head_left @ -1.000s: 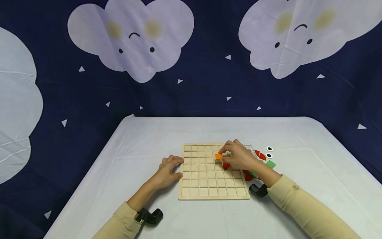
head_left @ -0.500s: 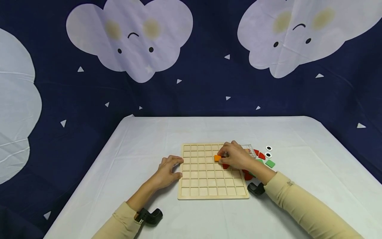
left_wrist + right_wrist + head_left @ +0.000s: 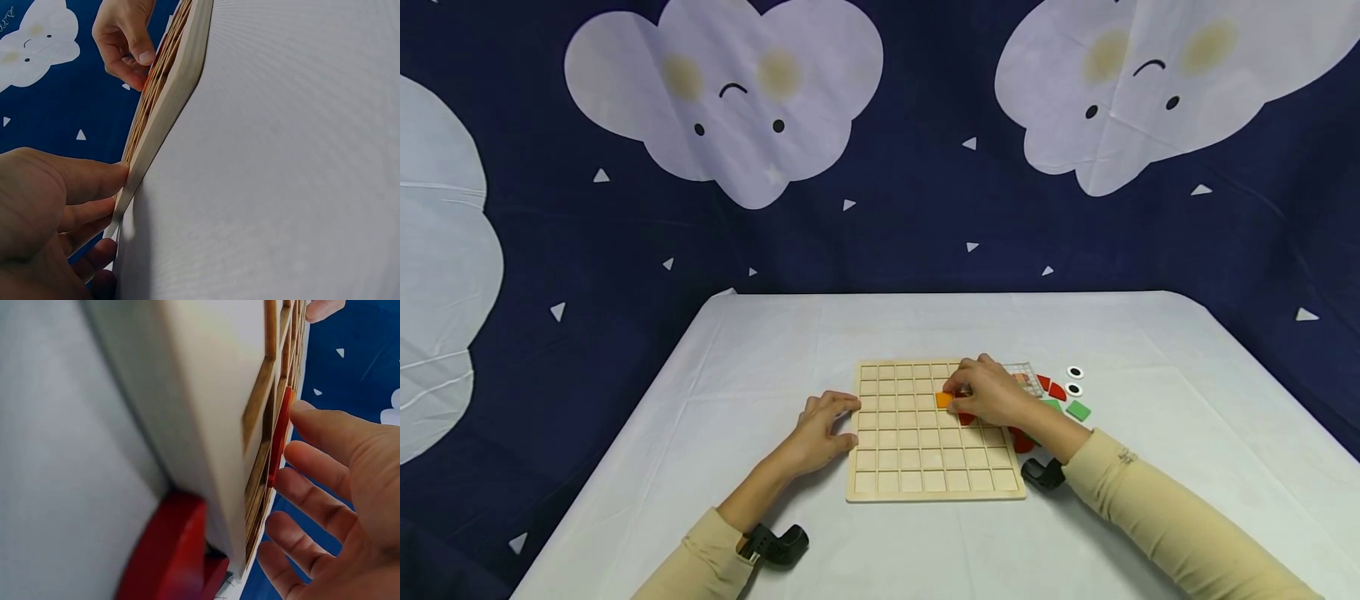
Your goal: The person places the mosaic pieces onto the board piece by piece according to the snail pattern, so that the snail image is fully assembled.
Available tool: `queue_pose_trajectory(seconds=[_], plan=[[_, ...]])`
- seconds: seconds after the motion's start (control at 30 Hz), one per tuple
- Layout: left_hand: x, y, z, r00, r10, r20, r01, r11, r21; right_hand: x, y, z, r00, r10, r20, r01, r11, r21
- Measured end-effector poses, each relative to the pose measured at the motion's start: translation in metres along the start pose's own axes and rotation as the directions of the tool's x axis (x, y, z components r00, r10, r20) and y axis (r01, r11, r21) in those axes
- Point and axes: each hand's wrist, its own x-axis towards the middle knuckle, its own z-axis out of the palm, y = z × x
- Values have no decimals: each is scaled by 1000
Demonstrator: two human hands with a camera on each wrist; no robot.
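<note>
My right hand [image 3: 988,393] is over the upper right part of the wooden grid board [image 3: 910,458]. Its thumb and index finger pinch an orange square tile [image 3: 943,401], which sits low at a grid cell. Just beside the tile, partly covered by the hand, a red piece [image 3: 966,419] lies on the board; the right wrist view shows this red piece [image 3: 280,437] edge-on by the fingertips. At the board's left edge rests my left hand [image 3: 816,433], thumb and fingers spread apart. In the left wrist view the thumb of the left hand [image 3: 56,206] touches the board's rim [image 3: 169,106].
Right of the board lie red curved pieces [image 3: 1057,391], green pieces [image 3: 1078,411] and two white eye discs [image 3: 1075,372]. A printed grid card [image 3: 1030,379] lies partly behind the right hand. A white cloth [image 3: 775,333] covers the table; a dark blue cloud-patterned curtain [image 3: 925,167] hangs behind.
My right hand has carried the orange tile slightly left and down toward the board's cells, its fingers staying on it. The left hand has stayed at the board's left edge.
</note>
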Motion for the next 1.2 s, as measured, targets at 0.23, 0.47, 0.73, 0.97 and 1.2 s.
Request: queue_pose_trajectory(seconds=[0.23,0.47,0.73,0.97,1.2], plan=[[0,-1,-1,1000,6,2,-6,1000,3,-6,2,-14,997,49,-67,-46,998,39],[0,1,-1,1000,15,-11,-15,1000,9,-29,18,-40,987,101,-126,-97,995,40],[-2,2,-2,1000,12,-2,-12,1000,1,-59,40,-49,974,206,-98,-204,979,31],[-1,1,-1,1000,18,-1,-18,1000,7,-68,55,-43,973,214,-85,-216,976,-10],[-1,1,-1,1000,9,0,-9,1000,-2,-68,62,-40,979,191,-74,-193,981,-22]])
